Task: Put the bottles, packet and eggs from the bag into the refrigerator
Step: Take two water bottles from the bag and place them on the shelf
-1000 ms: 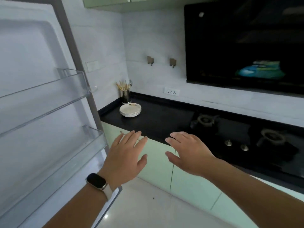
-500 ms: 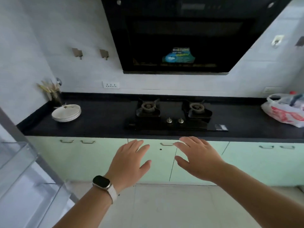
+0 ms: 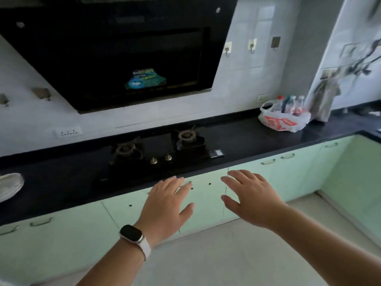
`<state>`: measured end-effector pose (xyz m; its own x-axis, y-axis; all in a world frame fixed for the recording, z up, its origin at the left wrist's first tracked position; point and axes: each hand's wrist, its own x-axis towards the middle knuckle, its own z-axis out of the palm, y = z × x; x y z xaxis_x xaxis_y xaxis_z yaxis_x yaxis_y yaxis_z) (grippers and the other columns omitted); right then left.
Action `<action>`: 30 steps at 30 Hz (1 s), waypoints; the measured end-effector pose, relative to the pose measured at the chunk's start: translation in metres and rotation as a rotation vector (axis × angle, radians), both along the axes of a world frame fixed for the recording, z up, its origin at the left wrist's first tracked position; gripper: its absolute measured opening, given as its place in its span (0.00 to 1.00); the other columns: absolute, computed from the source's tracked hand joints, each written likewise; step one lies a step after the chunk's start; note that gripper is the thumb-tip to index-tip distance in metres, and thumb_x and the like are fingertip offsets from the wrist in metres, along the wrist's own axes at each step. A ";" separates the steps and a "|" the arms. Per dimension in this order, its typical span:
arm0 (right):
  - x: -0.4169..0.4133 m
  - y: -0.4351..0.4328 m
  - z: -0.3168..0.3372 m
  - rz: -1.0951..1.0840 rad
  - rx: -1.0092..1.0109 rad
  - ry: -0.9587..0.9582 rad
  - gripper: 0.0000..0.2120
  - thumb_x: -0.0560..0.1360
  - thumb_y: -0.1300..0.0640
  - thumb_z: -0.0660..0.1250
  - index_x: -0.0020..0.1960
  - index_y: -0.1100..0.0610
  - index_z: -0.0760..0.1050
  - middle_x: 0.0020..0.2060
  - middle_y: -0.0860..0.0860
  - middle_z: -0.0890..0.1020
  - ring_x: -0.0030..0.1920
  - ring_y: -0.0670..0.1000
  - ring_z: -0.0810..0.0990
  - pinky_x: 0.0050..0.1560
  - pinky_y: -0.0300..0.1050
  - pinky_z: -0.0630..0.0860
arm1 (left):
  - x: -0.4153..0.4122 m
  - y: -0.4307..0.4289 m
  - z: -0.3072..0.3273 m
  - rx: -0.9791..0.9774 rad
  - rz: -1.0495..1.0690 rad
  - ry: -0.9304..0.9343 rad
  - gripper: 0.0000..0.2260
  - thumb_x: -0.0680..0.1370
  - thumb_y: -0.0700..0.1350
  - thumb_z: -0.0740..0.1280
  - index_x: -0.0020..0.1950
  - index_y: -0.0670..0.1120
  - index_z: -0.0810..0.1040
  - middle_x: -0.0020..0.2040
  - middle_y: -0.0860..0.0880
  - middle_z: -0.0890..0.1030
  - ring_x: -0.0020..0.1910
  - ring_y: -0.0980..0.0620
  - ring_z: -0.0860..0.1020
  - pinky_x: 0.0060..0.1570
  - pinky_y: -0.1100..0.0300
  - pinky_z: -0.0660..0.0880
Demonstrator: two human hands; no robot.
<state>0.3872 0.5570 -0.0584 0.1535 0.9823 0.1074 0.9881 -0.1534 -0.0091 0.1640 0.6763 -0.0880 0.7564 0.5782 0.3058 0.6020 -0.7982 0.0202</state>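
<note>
A blue and green sticker (image 3: 145,79) on the black range hood (image 3: 103,48) reads "100%" beside Chinese characters too blurred to make out. Red print on the bag (image 3: 282,122) on the worktop (image 3: 243,139) is illegible, as are the labels on the bottles (image 3: 291,104).

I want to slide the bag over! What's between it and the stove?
In the head view, only bare black counter lies between the stove and the bag, save a small dark flat thing by the stove.
</note>
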 end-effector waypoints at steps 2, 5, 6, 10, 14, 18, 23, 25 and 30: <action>0.037 -0.020 0.003 -0.035 0.010 0.005 0.28 0.76 0.36 0.48 0.70 0.48 0.69 0.69 0.48 0.73 0.70 0.53 0.70 0.67 0.52 0.68 | 0.043 -0.007 0.004 0.005 -0.046 -0.022 0.23 0.78 0.59 0.58 0.66 0.50 0.77 0.66 0.48 0.78 0.68 0.45 0.74 0.65 0.46 0.72; 0.092 -0.049 0.005 -0.087 0.024 -0.001 0.27 0.78 0.36 0.51 0.72 0.47 0.65 0.72 0.48 0.69 0.73 0.53 0.65 0.70 0.51 0.63 | 0.106 -0.019 0.007 0.033 -0.115 -0.031 0.23 0.79 0.59 0.57 0.67 0.49 0.77 0.66 0.48 0.78 0.68 0.46 0.73 0.66 0.46 0.72; 0.110 -0.058 0.006 -0.105 0.030 -0.005 0.27 0.78 0.36 0.50 0.73 0.47 0.64 0.73 0.47 0.68 0.73 0.53 0.64 0.71 0.50 0.62 | 0.126 -0.023 0.008 0.040 -0.135 -0.033 0.23 0.79 0.58 0.57 0.67 0.48 0.77 0.66 0.47 0.78 0.68 0.45 0.73 0.66 0.45 0.72; 0.175 -0.093 0.009 -0.190 0.046 0.007 0.27 0.79 0.35 0.50 0.74 0.46 0.63 0.73 0.47 0.67 0.74 0.52 0.63 0.72 0.50 0.61 | 0.204 -0.037 0.011 0.063 -0.218 -0.046 0.22 0.78 0.58 0.58 0.65 0.47 0.78 0.64 0.46 0.79 0.66 0.44 0.75 0.64 0.45 0.74; 0.226 -0.125 0.011 -0.262 0.054 -0.003 0.30 0.77 0.34 0.47 0.73 0.47 0.65 0.72 0.47 0.69 0.72 0.52 0.65 0.70 0.49 0.63 | 0.270 -0.047 0.013 0.082 -0.311 -0.049 0.22 0.77 0.57 0.60 0.64 0.47 0.78 0.63 0.45 0.79 0.65 0.43 0.76 0.63 0.45 0.74; 0.267 -0.141 0.013 -0.341 0.073 0.003 0.30 0.77 0.34 0.47 0.72 0.47 0.67 0.69 0.47 0.72 0.70 0.52 0.68 0.68 0.50 0.65 | 0.320 -0.049 0.017 0.097 -0.378 -0.057 0.21 0.77 0.57 0.60 0.64 0.48 0.78 0.63 0.46 0.79 0.65 0.43 0.76 0.62 0.43 0.74; 0.306 -0.140 0.004 -0.405 0.069 0.022 0.27 0.77 0.35 0.52 0.71 0.47 0.67 0.68 0.47 0.73 0.70 0.52 0.69 0.67 0.51 0.67 | 0.377 -0.037 0.008 0.092 -0.455 -0.049 0.21 0.77 0.57 0.60 0.64 0.48 0.78 0.62 0.46 0.80 0.64 0.44 0.76 0.62 0.45 0.74; 0.322 -0.133 -0.003 -0.429 0.054 0.031 0.27 0.77 0.35 0.52 0.70 0.47 0.68 0.68 0.47 0.73 0.69 0.52 0.70 0.67 0.51 0.68 | 0.401 -0.026 0.001 0.078 -0.476 -0.049 0.21 0.77 0.57 0.60 0.65 0.49 0.77 0.63 0.46 0.80 0.64 0.44 0.76 0.61 0.45 0.74; 0.375 -0.104 -0.017 -0.475 0.009 0.035 0.28 0.78 0.35 0.51 0.74 0.45 0.63 0.72 0.46 0.68 0.73 0.51 0.65 0.71 0.49 0.61 | 0.466 0.010 -0.019 0.048 -0.520 -0.047 0.22 0.76 0.58 0.60 0.64 0.48 0.78 0.62 0.47 0.80 0.64 0.44 0.77 0.61 0.46 0.74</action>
